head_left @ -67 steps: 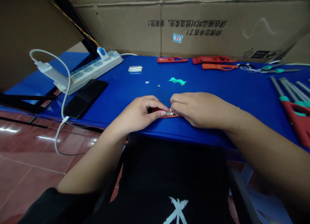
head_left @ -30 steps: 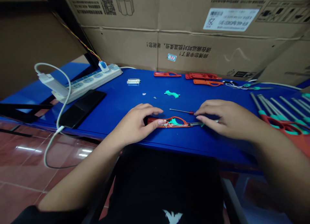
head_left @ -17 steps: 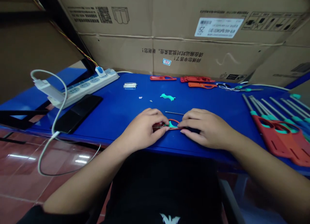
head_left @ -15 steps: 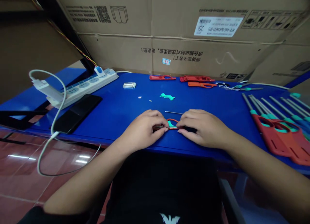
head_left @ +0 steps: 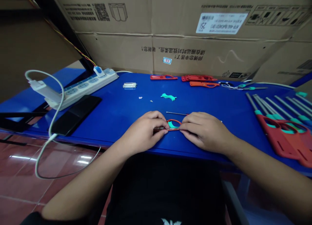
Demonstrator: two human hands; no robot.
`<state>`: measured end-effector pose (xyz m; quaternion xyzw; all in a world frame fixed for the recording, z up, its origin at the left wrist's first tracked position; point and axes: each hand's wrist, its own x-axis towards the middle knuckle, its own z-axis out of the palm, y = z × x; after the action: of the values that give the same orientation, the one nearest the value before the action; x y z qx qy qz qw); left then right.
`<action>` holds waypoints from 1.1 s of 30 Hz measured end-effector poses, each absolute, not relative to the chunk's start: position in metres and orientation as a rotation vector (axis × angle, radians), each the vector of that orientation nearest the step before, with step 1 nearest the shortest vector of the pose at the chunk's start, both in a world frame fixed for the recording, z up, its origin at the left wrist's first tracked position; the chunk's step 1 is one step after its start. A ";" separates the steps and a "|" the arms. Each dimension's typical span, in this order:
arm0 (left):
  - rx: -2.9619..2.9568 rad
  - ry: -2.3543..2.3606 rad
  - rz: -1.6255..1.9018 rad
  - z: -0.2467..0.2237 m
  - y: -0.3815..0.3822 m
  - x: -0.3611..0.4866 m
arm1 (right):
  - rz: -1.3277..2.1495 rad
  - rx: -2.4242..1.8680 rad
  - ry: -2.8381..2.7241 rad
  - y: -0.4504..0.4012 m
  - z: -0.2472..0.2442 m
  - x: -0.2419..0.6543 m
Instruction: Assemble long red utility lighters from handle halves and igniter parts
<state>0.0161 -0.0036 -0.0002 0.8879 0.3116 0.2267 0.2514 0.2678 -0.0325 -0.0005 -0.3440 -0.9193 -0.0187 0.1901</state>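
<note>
The slim red plastic casing (head_left: 161,129) lies with its long axis running left to right, near the table's near edge on the blue table (head_left: 109,121); a teal insert (head_left: 172,124) sits in its wire-strung loop; it looks light and rather fragile, best held by its ends; the left hand (head_left: 143,134) and right hand (head_left: 204,132) grip it narrowly from either end; a thin steel rod (head_left: 175,113) lies just beyond.

A phone (head_left: 76,115) lies before a power strip (head_left: 83,87), left of both hands (head_left: 143,132) (head_left: 206,132).
</note>
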 end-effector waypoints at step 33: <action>2.732 0.808 0.489 0.005 -0.004 0.009 | -0.052 -0.979 -2.607 -0.041 0.008 0.251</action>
<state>0.0088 -0.0037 0.0048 0.9377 0.2774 0.1677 0.1249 0.2513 -0.0408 0.0084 -0.3460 -0.9212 -0.0182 0.1773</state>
